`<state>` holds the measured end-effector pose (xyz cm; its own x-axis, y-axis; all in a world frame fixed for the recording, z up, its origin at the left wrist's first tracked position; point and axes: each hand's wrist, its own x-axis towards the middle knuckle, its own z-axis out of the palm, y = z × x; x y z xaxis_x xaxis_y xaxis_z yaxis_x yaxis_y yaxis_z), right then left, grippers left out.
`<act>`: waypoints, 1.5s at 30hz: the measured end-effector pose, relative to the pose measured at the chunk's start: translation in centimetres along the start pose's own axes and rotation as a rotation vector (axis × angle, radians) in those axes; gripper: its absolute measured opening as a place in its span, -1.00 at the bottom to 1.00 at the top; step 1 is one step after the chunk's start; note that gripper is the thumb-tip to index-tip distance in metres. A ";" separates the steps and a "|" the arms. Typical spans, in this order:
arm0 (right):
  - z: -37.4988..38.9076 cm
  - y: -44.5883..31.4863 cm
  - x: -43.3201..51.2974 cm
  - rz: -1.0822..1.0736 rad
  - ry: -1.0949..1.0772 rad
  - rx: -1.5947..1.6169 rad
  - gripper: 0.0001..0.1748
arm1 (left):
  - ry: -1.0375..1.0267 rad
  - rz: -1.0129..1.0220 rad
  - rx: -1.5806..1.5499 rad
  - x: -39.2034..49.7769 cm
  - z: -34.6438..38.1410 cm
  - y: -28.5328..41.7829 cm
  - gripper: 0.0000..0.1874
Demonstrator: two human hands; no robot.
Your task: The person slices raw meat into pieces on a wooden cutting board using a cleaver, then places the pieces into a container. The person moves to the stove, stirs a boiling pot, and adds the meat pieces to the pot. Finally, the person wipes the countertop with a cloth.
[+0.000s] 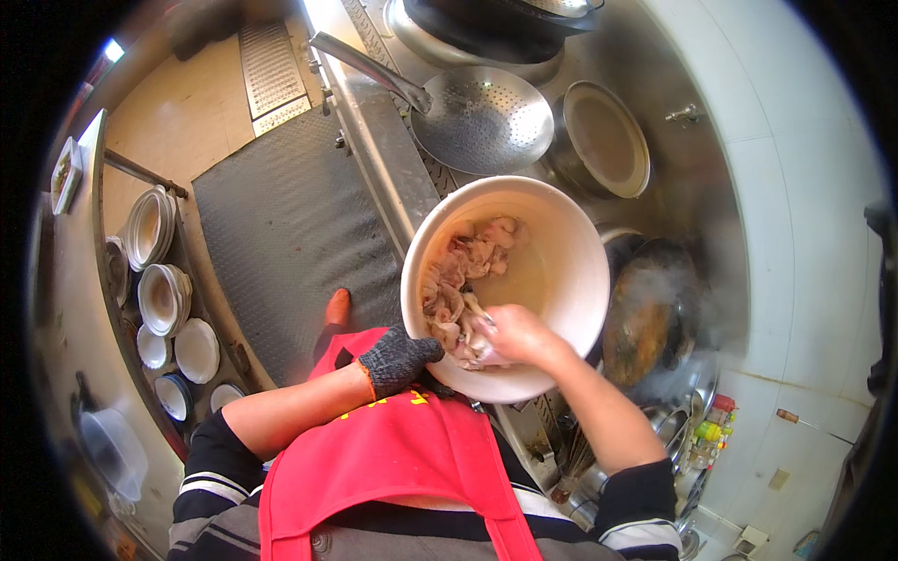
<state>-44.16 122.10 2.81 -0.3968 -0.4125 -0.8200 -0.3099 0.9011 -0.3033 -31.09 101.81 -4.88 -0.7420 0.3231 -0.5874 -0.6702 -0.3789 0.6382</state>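
A large white basin [568,280] is tilted towards me at the stove's edge, with pale raw meat pieces [456,263] gathered along its near left side and some cloudy liquid beside them. My left hand [400,361], in a dark grey knit glove, grips the basin's near rim. Bare, my right hand [512,333] is down inside the basin, its fingers closed on some of the meat; the fingertips are partly hidden.
Beyond the basin lies a perforated steel strainer ladle [484,119] beside a lidded pot [607,140]. A steaming wok [642,315] with food is at the right. Stacked bowls [165,298] fill a shelf at the left. A black rubber mat [295,238] covers the floor.
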 end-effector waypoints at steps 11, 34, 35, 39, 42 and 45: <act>0.4 -3.4 8.1 -0.149 0.722 -0.020 -0.47 | 0.012 0.081 -0.197 -1.2 1.7 1.0 -0.59; -4.8 1.4 4.2 -0.008 0.473 -0.060 -0.76 | 0.012 0.133 -0.017 -0.9 1.0 0.1 -0.57; -5.7 1.5 2.8 0.041 0.425 -0.114 -0.71 | -0.003 0.130 -0.041 -1.0 1.0 0.2 -0.56; -4.7 -0.4 -2.9 0.082 0.250 -0.483 -0.50 | -0.012 0.135 -0.106 -1.2 1.4 1.0 -0.55; 1.5 -3.9 -2.2 -0.376 0.358 -0.613 -0.55 | -0.008 0.059 -0.038 -1.4 1.5 1.3 -0.54; 2.3 -4.0 3.2 -0.290 0.416 -0.530 -0.66 | -0.036 0.035 -0.128 -1.6 1.5 1.5 -0.54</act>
<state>-42.23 117.46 0.31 -0.4982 -0.7361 -0.4581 -0.7867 0.6059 -0.1180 -30.96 102.02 -2.28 -0.7663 0.3383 -0.5463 -0.6384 -0.4974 0.5874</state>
